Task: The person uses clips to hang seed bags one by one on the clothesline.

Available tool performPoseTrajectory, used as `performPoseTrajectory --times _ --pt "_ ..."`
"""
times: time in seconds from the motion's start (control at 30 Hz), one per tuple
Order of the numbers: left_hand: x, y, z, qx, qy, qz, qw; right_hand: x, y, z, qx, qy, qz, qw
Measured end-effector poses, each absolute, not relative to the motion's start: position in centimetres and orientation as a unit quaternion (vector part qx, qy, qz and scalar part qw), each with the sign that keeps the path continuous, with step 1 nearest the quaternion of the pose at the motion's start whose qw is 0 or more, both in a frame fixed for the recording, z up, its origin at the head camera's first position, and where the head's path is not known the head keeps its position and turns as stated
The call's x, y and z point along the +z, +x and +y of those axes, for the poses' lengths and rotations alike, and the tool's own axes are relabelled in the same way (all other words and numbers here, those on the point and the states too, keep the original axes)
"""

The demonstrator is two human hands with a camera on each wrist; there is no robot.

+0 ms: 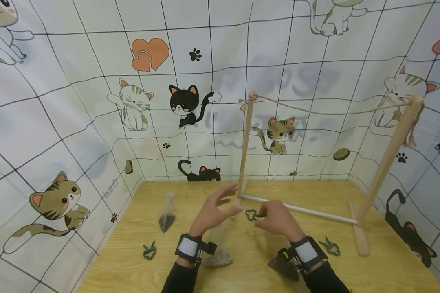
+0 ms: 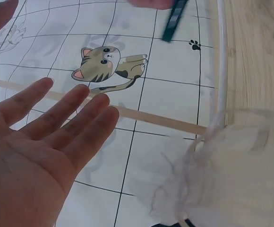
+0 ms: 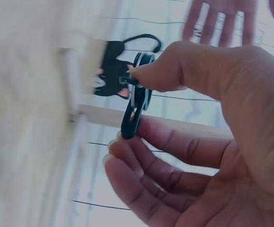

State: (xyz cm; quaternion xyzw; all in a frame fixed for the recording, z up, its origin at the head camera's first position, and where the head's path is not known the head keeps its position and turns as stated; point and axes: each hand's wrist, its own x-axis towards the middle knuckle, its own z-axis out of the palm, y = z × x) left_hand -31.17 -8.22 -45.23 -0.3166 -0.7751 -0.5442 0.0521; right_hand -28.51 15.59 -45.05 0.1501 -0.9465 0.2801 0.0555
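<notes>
Clip (image 3: 148, 92), apparently plastic, juts from the pinching right hand (image 1: 277, 217) toward the outstretched left hand (image 1: 211, 213).

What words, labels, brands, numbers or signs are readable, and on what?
None readable for certain.
Wall sheet: faint, letter-like marks, too pale and blurred to read.
Held clip: no legible text.
Bags: no legible text.
Wrist patches: no legible text.
</notes>
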Motion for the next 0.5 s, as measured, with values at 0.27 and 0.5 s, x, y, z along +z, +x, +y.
performPoseTrajectory --times 0.27,0.5 --pt "-44.6 -30.5 -7.2 -0.543 -0.348 -0.762 0.058 -41.8 -27.9 16.2 0.275 0.195 -0.936 0.096" --pt "-42.8 -28.8 -6.5 -0.543 -0.378 -0.749 0.052 -39.9 -27.1 16.5 0.284 0.221 -0.927 0.106"
